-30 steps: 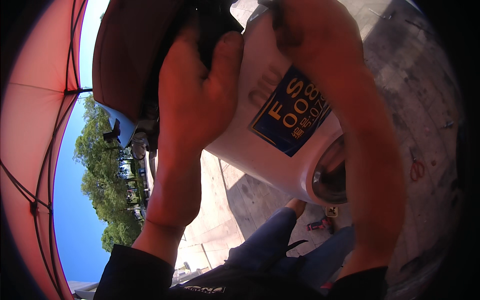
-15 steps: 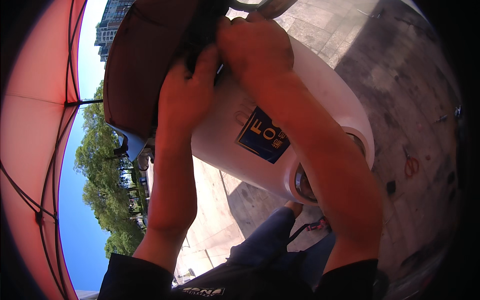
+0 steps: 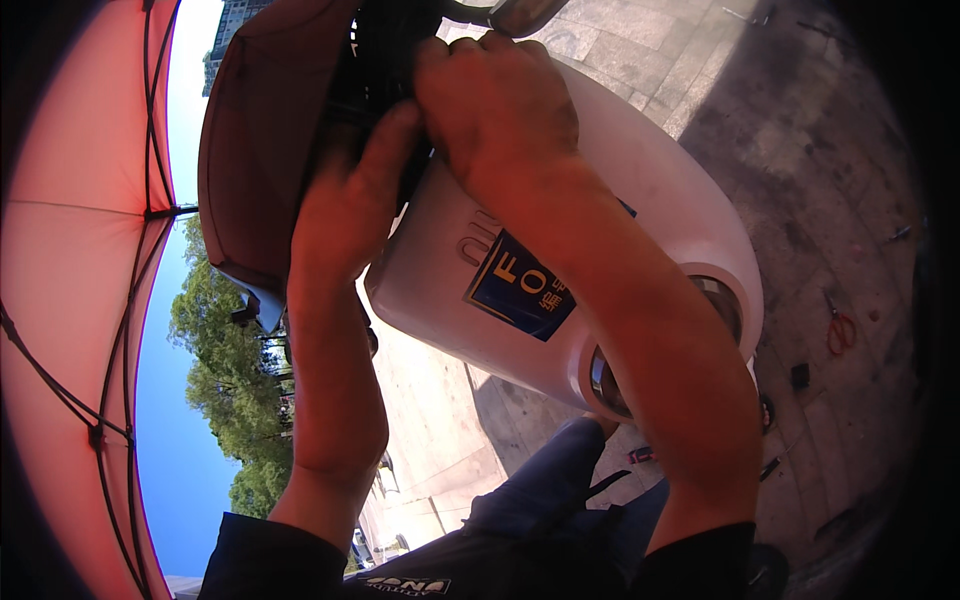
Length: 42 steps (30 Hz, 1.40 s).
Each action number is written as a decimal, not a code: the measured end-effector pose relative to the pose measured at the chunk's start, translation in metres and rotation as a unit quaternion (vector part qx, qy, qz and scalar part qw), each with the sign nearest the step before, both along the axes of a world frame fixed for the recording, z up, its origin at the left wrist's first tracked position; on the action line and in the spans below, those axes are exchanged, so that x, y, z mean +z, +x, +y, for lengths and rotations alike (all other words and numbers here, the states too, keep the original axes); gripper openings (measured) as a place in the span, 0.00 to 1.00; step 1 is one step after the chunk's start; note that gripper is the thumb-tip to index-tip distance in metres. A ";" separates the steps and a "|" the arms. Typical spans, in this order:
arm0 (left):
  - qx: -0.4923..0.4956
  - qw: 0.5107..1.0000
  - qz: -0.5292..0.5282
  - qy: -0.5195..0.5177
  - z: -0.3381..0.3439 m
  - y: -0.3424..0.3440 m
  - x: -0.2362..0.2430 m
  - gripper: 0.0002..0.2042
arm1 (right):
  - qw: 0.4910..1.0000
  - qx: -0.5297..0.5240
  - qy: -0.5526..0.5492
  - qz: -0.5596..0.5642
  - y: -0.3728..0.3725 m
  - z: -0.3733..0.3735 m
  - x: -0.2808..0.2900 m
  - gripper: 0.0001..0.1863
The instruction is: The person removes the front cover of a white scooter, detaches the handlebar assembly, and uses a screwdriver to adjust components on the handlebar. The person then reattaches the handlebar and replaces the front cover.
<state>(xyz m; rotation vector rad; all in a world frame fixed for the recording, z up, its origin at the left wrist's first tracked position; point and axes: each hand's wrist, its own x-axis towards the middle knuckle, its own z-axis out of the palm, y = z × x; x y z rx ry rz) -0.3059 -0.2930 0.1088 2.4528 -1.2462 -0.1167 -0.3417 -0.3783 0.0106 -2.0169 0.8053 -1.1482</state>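
White plastic is filling the middle of the view: it is the smooth front shell of a scooter (image 3: pixel 640 250), with a round headlight (image 3: pixel 700 330) low on it and a dark blue sticker (image 3: pixel 520 285) on its side. Both hands are working higher up than a second ago, and the shell is sitting further off, so more of it is showing now. The left hand (image 3: pixel 345 215) is pressing its fingers into the black part (image 3: pixel 385 70) at the top of the shell, beside the dark red seat (image 3: pixel 265 150). The right hand (image 3: pixel 495 110) is curling over that same black part and gripping it from the other side. Grey paving stones (image 3: pixel 800 150) are lying below, with red-handled scissors (image 3: pixel 838 330) well apart from the scooter.
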 end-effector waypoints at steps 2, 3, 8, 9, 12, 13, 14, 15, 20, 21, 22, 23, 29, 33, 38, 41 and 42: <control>-0.007 0.998 0.054 -0.009 -0.002 0.005 0.000 0.24 | 1.000 0.001 0.002 -0.002 -0.002 -0.001 0.000 0.08; -0.006 0.999 0.051 -0.012 -0.003 0.008 0.000 0.24 | 1.000 0.013 0.011 -0.005 -0.003 -0.001 -0.001 0.08; -0.011 0.997 0.065 -0.042 -0.003 0.009 -0.004 0.24 | 0.999 0.030 0.019 -0.028 -0.005 -0.003 -0.003 0.07; -0.026 0.998 0.047 -0.042 -0.003 0.009 -0.004 0.24 | 0.999 0.032 0.015 -0.033 -0.006 -0.003 -0.004 0.07; -0.063 0.997 0.015 -0.038 -0.003 0.009 -0.004 0.25 | 0.999 0.025 0.004 -0.041 -0.005 -0.001 -0.005 0.07; -0.071 0.997 0.016 -0.032 -0.003 0.010 -0.004 0.26 | 0.999 0.015 0.002 -0.042 -0.005 0.000 -0.006 0.08; -0.063 0.998 0.007 -0.032 -0.004 0.011 -0.004 0.26 | 0.999 0.012 0.000 -0.040 -0.004 0.000 -0.006 0.08; -0.063 0.997 0.043 -0.034 -0.005 0.012 -0.004 0.26 | 0.999 0.006 0.003 -0.045 -0.004 0.000 -0.006 0.08; -0.076 0.992 0.051 -0.085 -0.004 0.013 -0.012 0.25 | 0.998 0.000 0.018 -0.057 0.003 -0.003 -0.007 0.08; -0.092 0.990 0.051 -0.092 -0.004 0.013 -0.013 0.25 | 0.998 -0.005 0.019 -0.062 0.005 -0.003 -0.006 0.08; -0.109 0.988 0.050 -0.099 -0.003 0.012 -0.013 0.25 | 0.998 -0.008 0.024 -0.061 0.007 -0.003 -0.006 0.08; -0.125 0.985 0.047 -0.108 -0.003 0.012 -0.013 0.24 | 0.998 -0.010 0.029 -0.056 0.008 -0.003 -0.005 0.08; -0.036 0.994 0.015 -0.104 0.001 0.007 -0.014 0.23 | 0.998 0.000 0.015 -0.065 0.012 0.001 -0.001 0.07; -0.059 0.992 0.023 -0.113 0.002 0.008 -0.014 0.23 | 0.998 0.000 0.003 -0.057 0.011 0.001 0.000 0.07; -0.037 0.995 -0.018 -0.092 0.006 0.010 -0.011 0.23 | 0.998 0.027 -0.015 -0.054 0.011 -0.002 -0.001 0.05; -0.004 0.996 -0.029 -0.085 0.005 0.012 -0.012 0.24 | 0.997 0.026 -0.017 -0.069 0.012 -0.004 -0.002 0.05; -0.024 0.995 -0.023 -0.097 0.005 0.014 -0.013 0.24 | 0.996 0.028 -0.018 -0.078 0.014 -0.004 -0.002 0.05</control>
